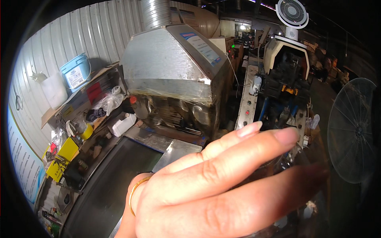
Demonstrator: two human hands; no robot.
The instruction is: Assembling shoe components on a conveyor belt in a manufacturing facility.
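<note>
A: Closest to the lens, lower centre: one bare hand [210,186], held flat and open, fingers [254,141] together and extended, nothing in its grasp. Which hand it is I cannot tell for certain. Long axis runs from wrist at lower left to fingertips at upper right. A thin gold bangle [135,194] circles the wrist. The other hand is out of view.

B: What is nearest to it?

A: Just behind and under it, a dark flat conveyor belt [115,186] with a bare sheet-metal plate [176,152] at its far end. The hand hovers above; whether it touches anything cannot be seen.

B: Beyond that?

A: A large boxy grey sheet-metal machine hood [166,63], sloped top, with a rectangular blue-and-white label [202,47] on its right slope. At its left foot lies a white plastic jug [123,124].

B: Packages and signs on the left?

A: A cluttered shelf: yellow flat packages [63,156] at the near end, a clear crumpled plastic bag [109,101] further along, a light-blue plastic bucket [76,71] with a white rectangular label at the far end. A long white-and-blue wall poster [24,162] hangs at the left edge.

B: Farthest?

A: A grey standing fan [353,131] at right, a white fan [292,12] at top.
</note>
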